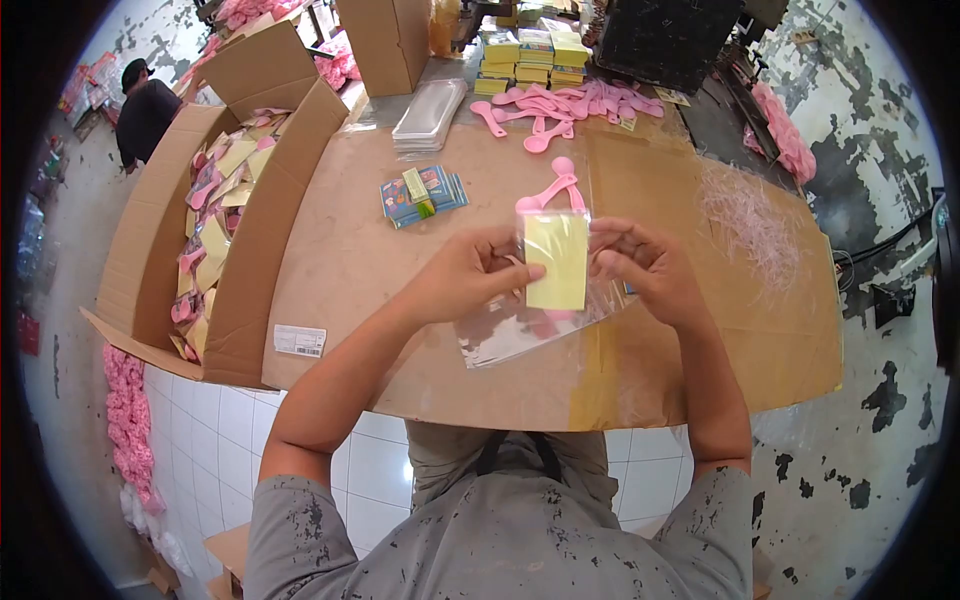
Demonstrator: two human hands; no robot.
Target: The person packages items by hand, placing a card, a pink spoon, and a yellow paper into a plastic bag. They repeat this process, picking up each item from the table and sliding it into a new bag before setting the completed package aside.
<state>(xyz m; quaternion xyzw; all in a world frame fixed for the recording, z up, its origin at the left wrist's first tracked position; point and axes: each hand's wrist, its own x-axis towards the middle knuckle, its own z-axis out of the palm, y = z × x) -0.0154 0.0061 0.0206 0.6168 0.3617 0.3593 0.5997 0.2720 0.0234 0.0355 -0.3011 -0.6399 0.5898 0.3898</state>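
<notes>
My left hand (468, 272) pinches a clear plastic bag (500, 342) with a pale yellow card (557, 265) in it, thumb across the card's left side. At the bag's right edge, my right hand (650, 268) has its fingertips closed on the film. Something pink shows faintly through the plastic below the card; the hands partly hide it. Just beyond the bag lie a few pink scoops (560, 180). A stack of blue printed cards (425, 197) with a band around it is to the left of them.
Left of the cardboard-covered table (360, 330) stands an open carton (250, 250) full of packed bags. Clear plastic sleeves (430, 118), a pile of pink scoops (590, 100) and card stacks (530, 52) sit at the back. Plastic shreds (750, 225) lie right. Another person (147, 112) is beyond the carton.
</notes>
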